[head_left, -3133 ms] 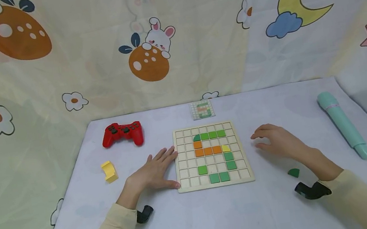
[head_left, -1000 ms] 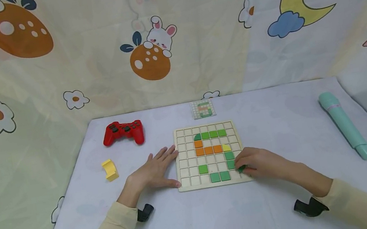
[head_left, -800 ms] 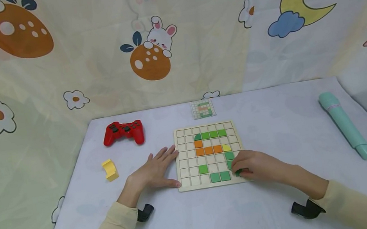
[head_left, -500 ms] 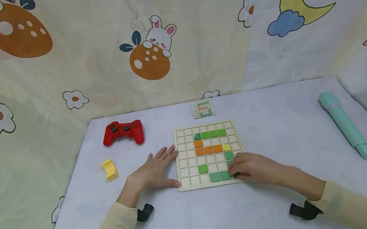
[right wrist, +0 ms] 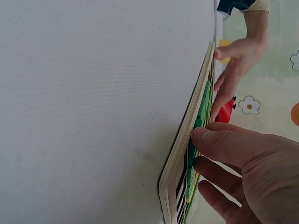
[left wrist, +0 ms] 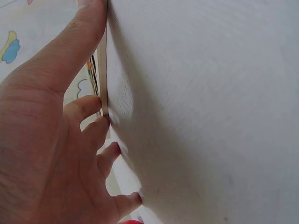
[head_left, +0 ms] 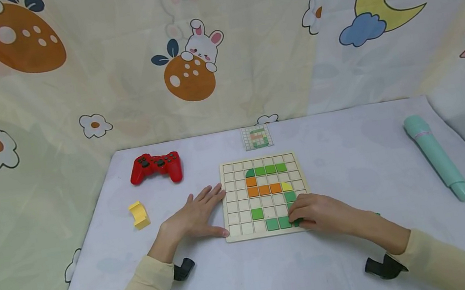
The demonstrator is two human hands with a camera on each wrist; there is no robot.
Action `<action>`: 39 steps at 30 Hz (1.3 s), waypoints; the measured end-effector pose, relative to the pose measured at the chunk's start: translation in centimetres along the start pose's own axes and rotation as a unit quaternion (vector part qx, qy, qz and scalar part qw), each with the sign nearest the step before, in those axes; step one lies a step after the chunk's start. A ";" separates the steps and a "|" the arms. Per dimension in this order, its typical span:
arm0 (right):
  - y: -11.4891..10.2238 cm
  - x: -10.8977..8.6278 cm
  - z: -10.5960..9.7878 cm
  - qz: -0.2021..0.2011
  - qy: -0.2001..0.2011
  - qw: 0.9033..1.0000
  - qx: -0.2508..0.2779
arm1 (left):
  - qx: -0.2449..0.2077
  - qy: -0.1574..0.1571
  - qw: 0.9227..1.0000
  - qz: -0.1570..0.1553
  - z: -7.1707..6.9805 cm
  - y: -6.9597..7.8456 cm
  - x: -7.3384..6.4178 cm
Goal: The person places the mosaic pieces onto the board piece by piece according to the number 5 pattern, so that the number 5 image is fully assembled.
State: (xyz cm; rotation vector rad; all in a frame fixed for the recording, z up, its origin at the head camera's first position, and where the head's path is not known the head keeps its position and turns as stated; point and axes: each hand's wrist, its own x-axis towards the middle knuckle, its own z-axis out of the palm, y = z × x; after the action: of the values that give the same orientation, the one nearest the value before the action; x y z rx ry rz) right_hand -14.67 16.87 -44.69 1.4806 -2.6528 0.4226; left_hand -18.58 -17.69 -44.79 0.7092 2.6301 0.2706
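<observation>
A wooden grid board (head_left: 231,165) lies mid-table with orange, yellow and green tiles set in its squares. My left hand (head_left: 195,217) lies spread along the board's left side; its thumb and some fingertips touch that edge in the left wrist view. Over the lower right squares, my right hand (head_left: 321,212) pinches a dark green tile (right wrist: 191,151) between thumb and fingers, at the board's surface. In the head view the fingers mostly cover this tile, so its shape is hidden. A sliver of another green piece (head_left: 377,214) shows beside the right forearm.
A small pattern card (head_left: 257,137) lies behind the board. At the left are a red game controller (head_left: 156,168) and a yellow curved block (head_left: 139,215). A mint-green cylindrical case (head_left: 436,157) lies at the far right. A printed cloth hangs behind the table.
My right hand has come from right of the board onto its lower right corner with a dark green tile, then shifted slightly left and down. The left hand has stayed in place.
</observation>
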 end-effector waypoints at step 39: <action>2.8 -5.7 -5.4 0.174 0.042 0.984 -0.015 | -0.002 0.002 1.000 0.001 0.1 0.0 0.0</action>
State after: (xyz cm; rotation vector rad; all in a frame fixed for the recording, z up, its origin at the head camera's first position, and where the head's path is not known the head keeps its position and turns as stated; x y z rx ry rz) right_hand -14.38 24.43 -41.24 0.9654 -2.8359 0.4514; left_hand -18.56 -17.71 -44.86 0.7115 2.6327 0.2777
